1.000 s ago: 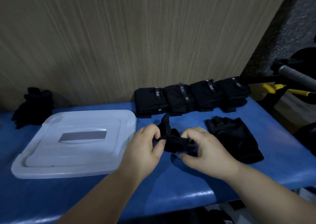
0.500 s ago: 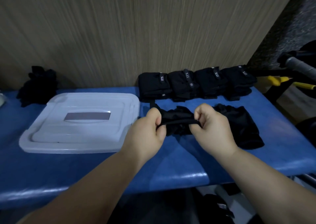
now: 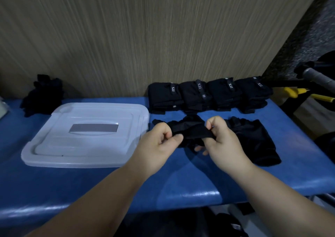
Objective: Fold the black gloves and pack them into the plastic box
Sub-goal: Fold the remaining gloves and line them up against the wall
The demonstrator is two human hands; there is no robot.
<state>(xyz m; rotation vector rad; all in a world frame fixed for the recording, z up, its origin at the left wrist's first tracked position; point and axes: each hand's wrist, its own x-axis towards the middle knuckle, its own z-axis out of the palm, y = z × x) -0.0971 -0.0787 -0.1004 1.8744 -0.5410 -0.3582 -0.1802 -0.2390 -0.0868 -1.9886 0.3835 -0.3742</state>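
Note:
A black glove [image 3: 190,131] is stretched between my two hands just above the blue table. My left hand [image 3: 157,146] pinches its left end and my right hand [image 3: 223,142] pinches its right end. A second black glove [image 3: 253,142] lies flat on the table, right of my right hand. Several folded black gloves [image 3: 208,95] with white labels stand in a row against the wall behind. The translucent plastic box [image 3: 87,135], its lid on, sits to the left of my hands.
A loose heap of black gloves [image 3: 43,95] lies at the far left by the wall. The blue padded table [image 3: 181,178] ends close to me. Yellow-handled tools [image 3: 304,94] and a grey bar [image 3: 319,77] stand off the right edge.
My hands lifted the bunched glove off the table and pulled it out into a strip between them. The view shifted, so the table sits slightly higher in frame.

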